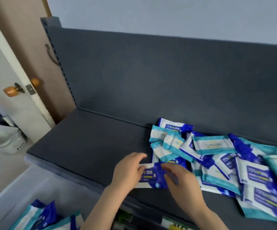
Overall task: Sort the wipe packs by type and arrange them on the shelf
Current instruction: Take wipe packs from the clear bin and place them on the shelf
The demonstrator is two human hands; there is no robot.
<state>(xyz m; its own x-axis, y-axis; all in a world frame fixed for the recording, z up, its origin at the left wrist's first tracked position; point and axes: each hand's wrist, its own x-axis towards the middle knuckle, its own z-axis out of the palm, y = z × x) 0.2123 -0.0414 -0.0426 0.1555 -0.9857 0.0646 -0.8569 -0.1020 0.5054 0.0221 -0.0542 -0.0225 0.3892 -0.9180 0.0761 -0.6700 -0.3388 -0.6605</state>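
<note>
Dark shelf (84, 146): blue wipe pack (151, 177) between left fingers (138, 157) and right fingers (170, 169)

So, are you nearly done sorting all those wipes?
Not nearly. Done: no sorted rows show on the dark grey metal shelf yet. In hand: the left hand and right hand hold one dark-blue and white plastic wipe pack near the shelf's front edge. Still to do: the jumbled pile of teal and dark-blue packs on the right, plus more packs in the clear plastic bin below.
</note>
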